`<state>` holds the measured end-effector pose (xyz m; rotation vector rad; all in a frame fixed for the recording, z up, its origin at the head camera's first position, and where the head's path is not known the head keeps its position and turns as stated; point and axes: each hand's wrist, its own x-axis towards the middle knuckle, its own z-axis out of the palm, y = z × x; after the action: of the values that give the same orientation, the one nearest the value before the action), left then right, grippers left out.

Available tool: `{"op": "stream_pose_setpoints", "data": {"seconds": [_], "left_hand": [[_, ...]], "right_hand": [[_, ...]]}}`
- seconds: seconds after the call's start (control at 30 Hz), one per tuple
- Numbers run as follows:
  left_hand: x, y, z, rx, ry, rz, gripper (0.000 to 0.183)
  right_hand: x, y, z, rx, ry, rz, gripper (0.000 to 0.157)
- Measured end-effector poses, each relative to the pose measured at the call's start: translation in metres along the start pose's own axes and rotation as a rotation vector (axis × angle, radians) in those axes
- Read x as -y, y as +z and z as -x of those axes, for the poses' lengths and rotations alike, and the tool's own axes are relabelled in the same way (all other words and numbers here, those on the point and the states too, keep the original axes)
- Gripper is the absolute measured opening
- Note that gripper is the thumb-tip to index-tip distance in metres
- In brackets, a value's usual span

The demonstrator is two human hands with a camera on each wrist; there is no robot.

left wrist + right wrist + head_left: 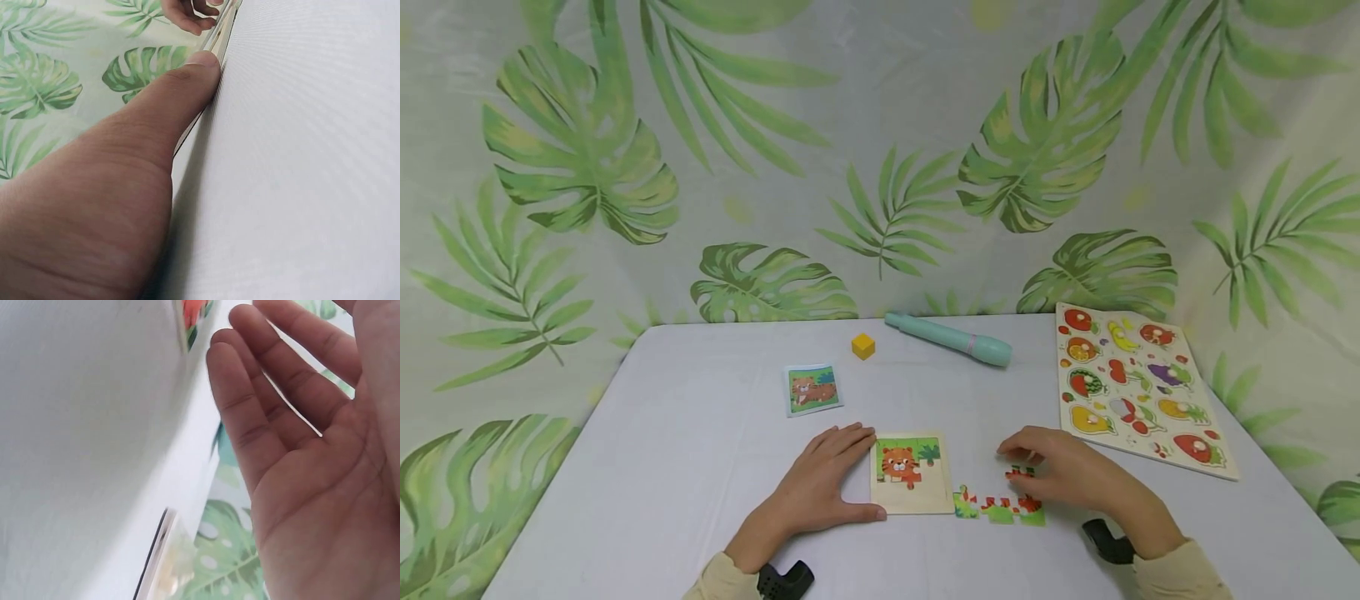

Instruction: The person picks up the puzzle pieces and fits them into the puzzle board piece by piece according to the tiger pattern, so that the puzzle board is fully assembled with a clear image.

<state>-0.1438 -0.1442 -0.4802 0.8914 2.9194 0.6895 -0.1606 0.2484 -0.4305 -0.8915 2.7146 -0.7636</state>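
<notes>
A square wooden puzzle board [932, 496] with a partly filled tiger picture lies flat before me. My left hand [823, 487] spreads at its left side, fingertips by the upper left corner and thumb on the lower left corner. To the board's right, several loose puzzle pieces [1000, 510] in red and green lie in a row. Over them hovers my right hand [1063, 471], fingers loosely bent, thumb apart from them near another red piece [1020, 472]. In the right wrist view, nothing shows within the fingers [244, 419]; the thumb tip is out of view.
Behind the board lies a tiger picture card [814, 390]. A yellow cube [863, 347] and a teal microphone-shaped object [951, 337] lie near the back edge. At the right is a large fruit puzzle board [1138, 387]. A leaf-print cloth [910, 108] hangs behind the white table.
</notes>
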Motion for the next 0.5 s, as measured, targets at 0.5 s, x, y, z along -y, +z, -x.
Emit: {"op": "stream_pose_setpoints", "data": {"seconds": [0.5], "left_hand": [[0.001, -0.001, 0.000, 0.001, 0.002, -0.007, 0.105]], "right_hand": [[-0.015, -0.008, 0.012, 0.019, 0.023, -0.009, 0.037]]}}
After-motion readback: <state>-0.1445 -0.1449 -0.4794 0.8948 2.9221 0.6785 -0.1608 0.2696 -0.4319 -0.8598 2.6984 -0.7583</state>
